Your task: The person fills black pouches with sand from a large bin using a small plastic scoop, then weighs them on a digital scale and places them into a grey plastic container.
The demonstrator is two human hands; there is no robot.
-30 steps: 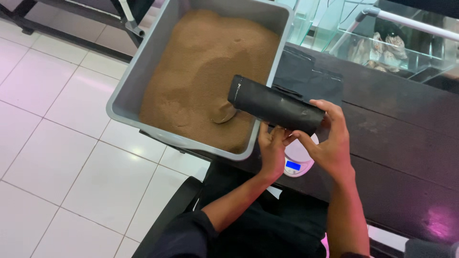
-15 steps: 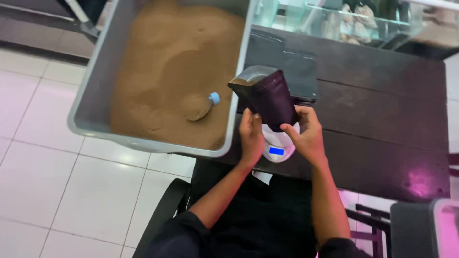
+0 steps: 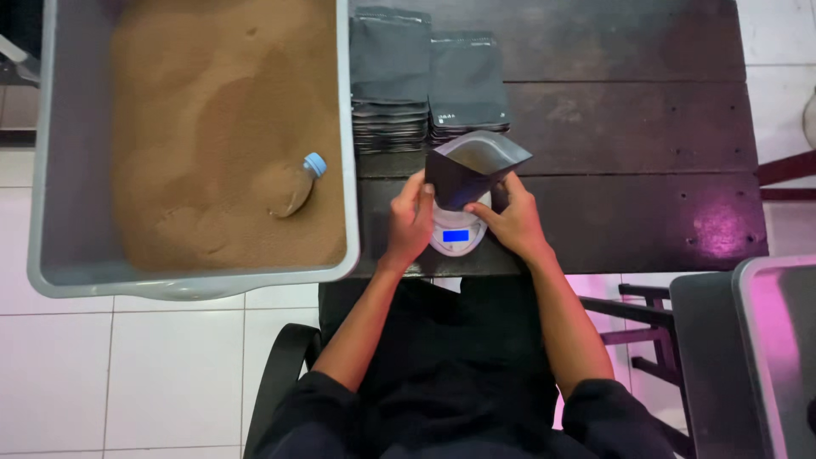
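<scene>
The person's left hand (image 3: 410,223) and right hand (image 3: 512,223) close their fingers on either side of an open black pouch (image 3: 470,170), which stands upright on a small white scale (image 3: 456,236) with a lit blue display, at the near edge of the dark wooden table (image 3: 629,153). Two stacks of flat black pouches (image 3: 427,81) lie just behind it. To the left, a grey tub (image 3: 343,127) holds brown powder (image 3: 204,110), with a plastic bottle (image 3: 295,185) half buried in it.

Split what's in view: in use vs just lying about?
In use: open dark pouch, held by left hand and right hand; small scale; grey tub of brown powder; half-buried bottle.
Lying about: stacked empty pouches; tray.
</scene>
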